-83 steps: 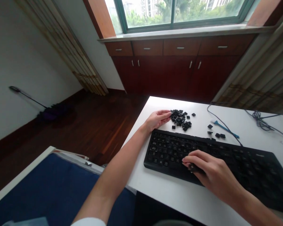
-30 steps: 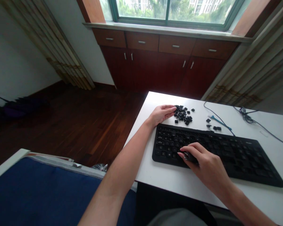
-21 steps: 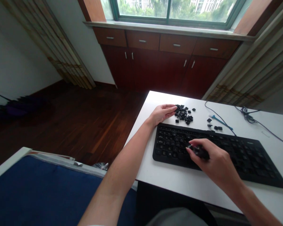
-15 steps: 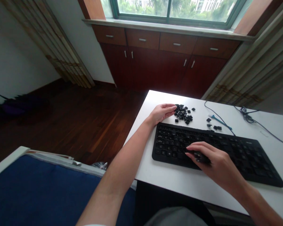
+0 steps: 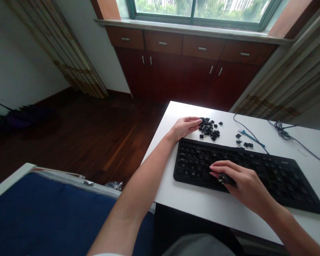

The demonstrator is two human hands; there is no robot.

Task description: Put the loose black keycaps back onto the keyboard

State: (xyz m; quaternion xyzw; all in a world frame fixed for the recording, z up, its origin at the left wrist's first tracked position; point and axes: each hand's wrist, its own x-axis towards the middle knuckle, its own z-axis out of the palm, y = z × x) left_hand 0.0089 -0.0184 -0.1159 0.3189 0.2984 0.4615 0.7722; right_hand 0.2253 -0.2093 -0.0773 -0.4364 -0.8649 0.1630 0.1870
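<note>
White table (image 5: 188,112) on my feed, approx 12 o'clock, rt end running out of frame. What's on it?

Black keyboard (image 5: 200,160) lying flat across the near part. Pile of black keycaps (image 5: 209,128) at 11 o'clock from kb centre, just past its top edge. Few loose keycaps (image 5: 246,144) at 12–1 o'clock, near a lt-blue plastic strip (image 5: 252,138). Dark cable (image 5: 282,134) tangled at 1 o'clock.

Hands?

Left hand (image 5: 184,128) open, fingers loosely curled, resting on the table, tips right at the pile's edge. I can't tell if they touch it. Right hand (image 5: 242,181) closed on a small black piece (image 5: 225,179), pinched just over the kb keys. Prob a keycap, but too small for me to confirm.

Room?

Dark wood floor (image 5: 96,142) at 9–10 o'clock. Red-brown wood cabinets (image 5: 181,74) w/ drawers at 12, under a pale window sill (image 5: 192,28) and green-framed window (image 5: 197,7). Woven blinds (image 5: 272,81) hang at 1–2 o'clock, more (image 5: 56,46) at 10–11. Navy cloth (image 5: 50,220) at 7–8 o'clock. Dark purple duster head (image 5: 18,121) on the floor at 9, by a white wall (image 5: 16,64).
</note>
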